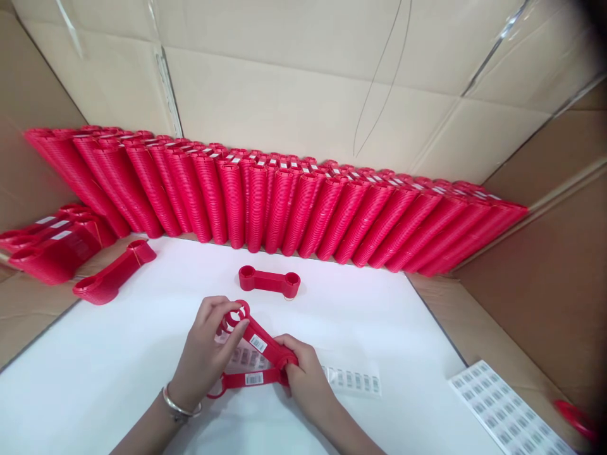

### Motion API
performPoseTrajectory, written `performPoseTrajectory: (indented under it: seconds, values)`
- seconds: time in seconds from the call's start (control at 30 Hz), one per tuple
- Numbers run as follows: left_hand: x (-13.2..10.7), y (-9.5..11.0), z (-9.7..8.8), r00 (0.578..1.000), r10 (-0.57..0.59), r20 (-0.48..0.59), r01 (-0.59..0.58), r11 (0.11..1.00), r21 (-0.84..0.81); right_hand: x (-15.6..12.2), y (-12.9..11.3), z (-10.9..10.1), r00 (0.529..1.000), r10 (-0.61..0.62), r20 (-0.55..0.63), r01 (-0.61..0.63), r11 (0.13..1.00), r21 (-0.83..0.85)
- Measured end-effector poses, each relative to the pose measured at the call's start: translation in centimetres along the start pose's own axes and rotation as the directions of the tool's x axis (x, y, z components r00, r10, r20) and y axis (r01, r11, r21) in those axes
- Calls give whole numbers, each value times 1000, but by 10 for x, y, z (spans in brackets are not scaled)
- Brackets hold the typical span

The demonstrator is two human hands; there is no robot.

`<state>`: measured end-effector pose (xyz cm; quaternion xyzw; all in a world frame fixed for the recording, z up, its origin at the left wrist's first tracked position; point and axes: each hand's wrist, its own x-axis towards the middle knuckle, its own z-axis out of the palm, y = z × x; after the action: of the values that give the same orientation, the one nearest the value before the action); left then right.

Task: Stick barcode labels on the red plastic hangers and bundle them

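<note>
Over the white table top, several flat red plastic pieces with a ring at each end (258, 332) are held between both hands, two of them showing white barcode labels. My left hand (208, 344), with a bangle at the wrist, pinches the upper pieces at their left ring. Fingers of my right hand (303, 376) wrap round the stacked ring ends at the right, where the pieces fan apart. One labelled piece (253, 378) slants lower, its left ring below my left hand. Beneath the hands lies a sheet of barcode labels (353, 381), partly covered.
A short stack of red pieces (269, 280) lies ahead on the white table (190, 265). Tall red stacks (284, 208) line the cardboard wall (284, 82). More stacks (116, 272) sit at left. A thick label sheet pile (507, 404) and a red piece (575, 418) lie at right.
</note>
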<state>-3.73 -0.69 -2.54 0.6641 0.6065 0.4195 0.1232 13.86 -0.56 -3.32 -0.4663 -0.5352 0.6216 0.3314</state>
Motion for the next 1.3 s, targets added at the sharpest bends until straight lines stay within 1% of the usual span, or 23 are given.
performPoseTrajectory:
  seconds: [0.17,0.2,0.23,0.27,0.3,0.33,0.37,0.4,0.47,0.53,0.6,0.67,0.8,0.87,0.93,0.97,1.03,1.13,1.17,1.2,1.3]
  values:
    - [1,2,-4,996,-56,73,63,994,-93,2,-5,-1,995,92,-35,-89,993,72]
    - [1,2,-5,991,-67,112,78,992,-100,3,-6,-2,994,105,-41,-101,992,79]
    - [1,1,-6,981,-86,174,104,990,-99,3,-7,-2,992,113,-49,-109,990,85]
    - [1,0,-7,961,-113,252,138,987,-85,4,-7,-3,991,117,-57,-112,990,91]
    - [2,-2,-8,933,-146,330,172,984,-50,4,-6,-3,991,113,-64,-107,990,92]
    - [2,-6,-10,902,-184,390,197,980,4,5,-5,-3,992,102,-71,-96,992,88]
    - [3,-10,-11,878,-220,425,211,975,69,5,-4,-3,994,87,-74,-81,994,75]
    - [4,-14,-13,868,-244,433,208,969,130,5,-2,-3,995,68,-71,-64,996,55]
    - [6,-25,-16,878,-230,419,152,966,211,5,3,-2,998,26,-52,-26,1000,2]
    - [8,-33,-19,880,-174,442,78,971,228,5,7,0,999,-19,-34,16,998,-64]
    - [9,-37,-20,858,-139,495,30,974,223,6,11,0,998,-57,-33,52,990,-132]
    - [8,-37,-20,828,-147,541,23,973,230,7,14,0,996,-72,-45,63,981,-181]
    - [6,-35,-20,781,-184,597,46,970,239,11,17,-2,997,-55,-51,43,974,-221]
    - [7,-34,-21,763,-206,613,65,968,244,12,18,-3,997,-48,-52,34,970,-240]
    - [8,-33,-25,754,-219,619,82,967,242,13,19,-4,997,-50,-59,34,966,-254]
    - [9,-32,-28,756,-220,616,93,969,231,14,20,-5,997,-51,-60,34,965,-258]
    - [12,-29,-32,779,-217,588,132,974,185,14,20,-6,997,-48,-58,32,965,-261]
    - [15,-21,-34,816,-249,522,268,963,39,14,20,-6,998,-40,-55,24,964,-263]
    - [14,-17,-31,814,-266,516,327,944,-29,14,19,-6,998,-46,-54,30,964,-264]
    - [13,-13,-28,804,-281,524,386,917,-100,14,19,-6,997,-55,-50,40,964,-263]
    - [8,-2,-13,747,-294,597,527,809,-261,11,15,-3,996,-84,-33,73,963,-260]
